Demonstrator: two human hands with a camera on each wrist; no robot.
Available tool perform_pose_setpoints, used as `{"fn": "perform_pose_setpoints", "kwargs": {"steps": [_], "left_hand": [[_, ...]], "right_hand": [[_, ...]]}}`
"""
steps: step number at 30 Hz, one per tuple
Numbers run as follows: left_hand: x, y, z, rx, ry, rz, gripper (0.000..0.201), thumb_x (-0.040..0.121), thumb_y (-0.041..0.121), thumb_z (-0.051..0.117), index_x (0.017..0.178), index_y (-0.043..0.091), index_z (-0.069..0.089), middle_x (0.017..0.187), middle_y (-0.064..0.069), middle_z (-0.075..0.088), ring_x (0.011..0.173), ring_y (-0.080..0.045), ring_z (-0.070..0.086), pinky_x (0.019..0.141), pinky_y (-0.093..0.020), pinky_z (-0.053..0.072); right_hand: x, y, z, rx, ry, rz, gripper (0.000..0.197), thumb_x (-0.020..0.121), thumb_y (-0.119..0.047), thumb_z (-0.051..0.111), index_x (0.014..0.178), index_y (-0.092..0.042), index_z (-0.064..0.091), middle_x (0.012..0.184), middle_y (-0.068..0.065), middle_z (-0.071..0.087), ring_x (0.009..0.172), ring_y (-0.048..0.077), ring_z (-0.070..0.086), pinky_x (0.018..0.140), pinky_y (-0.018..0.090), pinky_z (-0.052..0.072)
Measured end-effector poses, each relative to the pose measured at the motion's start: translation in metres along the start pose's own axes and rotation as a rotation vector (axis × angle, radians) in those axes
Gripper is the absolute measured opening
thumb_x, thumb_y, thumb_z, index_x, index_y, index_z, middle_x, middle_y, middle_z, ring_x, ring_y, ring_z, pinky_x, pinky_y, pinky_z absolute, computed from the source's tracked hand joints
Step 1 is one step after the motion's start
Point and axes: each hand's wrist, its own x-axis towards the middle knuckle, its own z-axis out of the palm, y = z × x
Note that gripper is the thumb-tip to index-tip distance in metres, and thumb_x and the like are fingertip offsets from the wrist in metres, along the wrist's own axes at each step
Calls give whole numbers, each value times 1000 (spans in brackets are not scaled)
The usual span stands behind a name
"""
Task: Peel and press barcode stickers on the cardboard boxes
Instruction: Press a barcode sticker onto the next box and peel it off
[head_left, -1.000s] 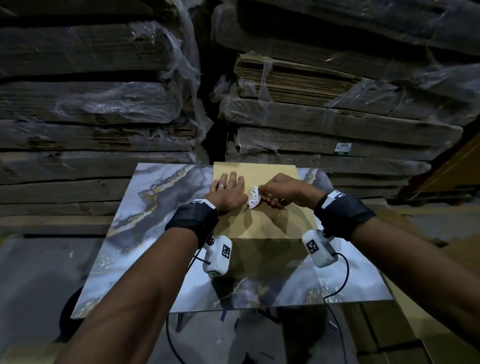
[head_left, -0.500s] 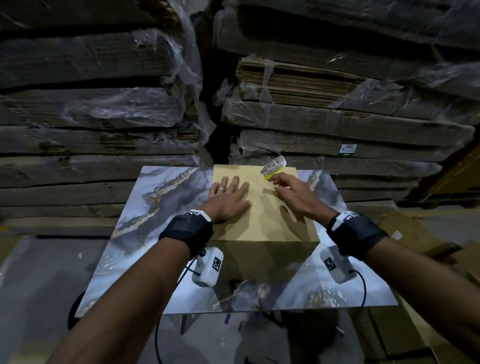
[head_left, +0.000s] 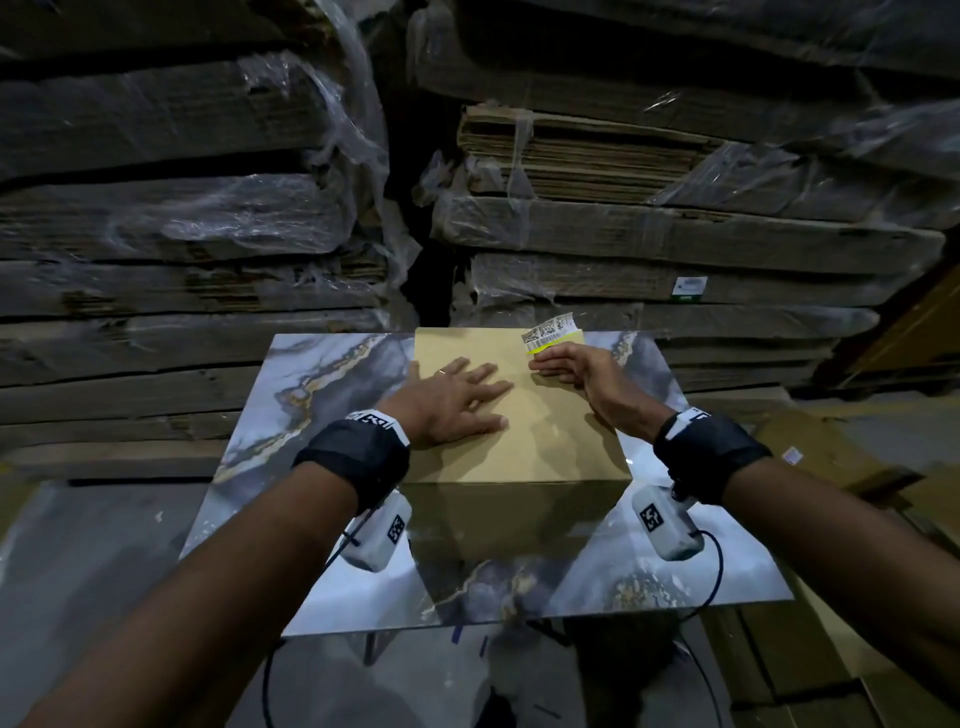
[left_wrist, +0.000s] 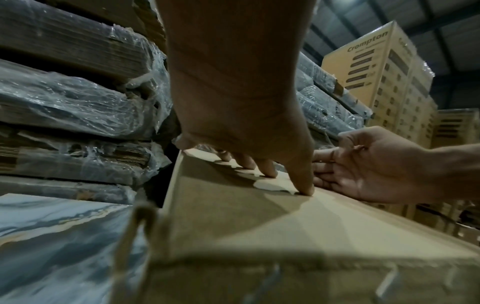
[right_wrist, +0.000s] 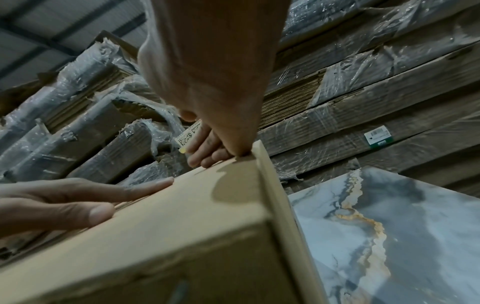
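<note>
A plain tan cardboard box (head_left: 540, 431) stands on the marble-patterned table (head_left: 322, 374). My left hand (head_left: 462, 397) lies flat on the box top, fingers spread and straight; the left wrist view shows its fingertips (left_wrist: 303, 189) pressing the cardboard. My right hand (head_left: 566, 364) hovers over the box's far right corner and pinches a white barcode sticker (head_left: 550, 330) with a yellow edge, held up off the box. The right wrist view shows the sticker (right_wrist: 189, 135) between thumb and fingers, above the box (right_wrist: 182, 226).
Plastic-wrapped stacks of flattened cardboard (head_left: 649, 228) rise right behind the table. Printed cartons (left_wrist: 376, 67) are stacked high to the right. Flat cardboard sheets (head_left: 831, 467) lie on the floor at right. Cables hang from both wrist cameras below the table's front edge.
My right hand carried the sticker from the middle of the box top to the far right corner. The left hand stayed flat on the box, spreading a little.
</note>
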Motion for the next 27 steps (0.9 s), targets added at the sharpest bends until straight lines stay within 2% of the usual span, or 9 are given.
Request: {"fn": "perform_pose_setpoints", "kwargs": {"steps": [3,5,7,11,14,17,19,21,27], "left_hand": [[1,3,-4,12,1,-82,79,86,87,28,155,55,7,168,17,-3,156,-23,-4,112,-76,2],[-2,10,2,12,27,-72,82,86,86,27,157,51,7,169,13,-4,156,-27,-5,113,-75,0],[-6,16,11,20,52,-15,80,87,86,26,157,51,8,169,14,-4,156,-31,-6,113,-74,-3],[-8,15,18,26,50,120,72,90,83,26,155,56,11,168,18,0,156,-29,-4,114,-73,-6],[-3,-1,11,55,49,118,68,89,84,22,152,61,9,167,22,0,156,-22,0,114,-72,2],[3,-15,5,56,88,31,67,92,81,19,154,58,8,168,18,1,156,-24,2,115,-71,5],[3,-12,6,82,92,35,70,93,80,19,156,53,8,169,13,1,156,-26,2,117,-68,4],[1,-5,11,95,99,102,73,94,78,21,159,47,9,170,10,1,156,-27,2,119,-66,2],[-3,1,15,67,75,389,67,101,68,25,160,39,16,169,10,5,156,-21,0,123,-57,1]], "right_hand": [[6,1,2,15,-2,18,40,105,-12,27,105,-6,67,105,11,75,100,19,71,96,29,54],[8,-2,2,49,-11,67,41,95,-27,33,105,-6,67,104,11,76,100,21,72,92,26,54],[11,-4,1,74,-23,110,49,86,-35,34,107,-5,67,107,13,76,102,22,72,92,27,54],[14,-6,1,67,-44,127,48,100,-25,24,107,-5,66,107,15,74,102,22,70,110,45,44],[16,-3,-1,62,-57,133,48,90,-33,31,107,-6,67,105,11,76,103,21,71,110,44,43],[16,-1,-3,79,-49,134,51,87,-36,34,109,-4,67,108,13,77,107,23,71,111,45,42],[14,-1,-3,84,-39,125,53,87,-37,35,112,-2,66,112,16,75,108,25,71,108,42,46],[12,-1,-2,85,-33,109,55,88,-37,34,116,0,64,115,18,73,109,25,71,104,38,49],[11,0,0,84,-15,90,54,89,-35,34,117,1,64,114,18,74,111,28,70,105,39,47]]}}
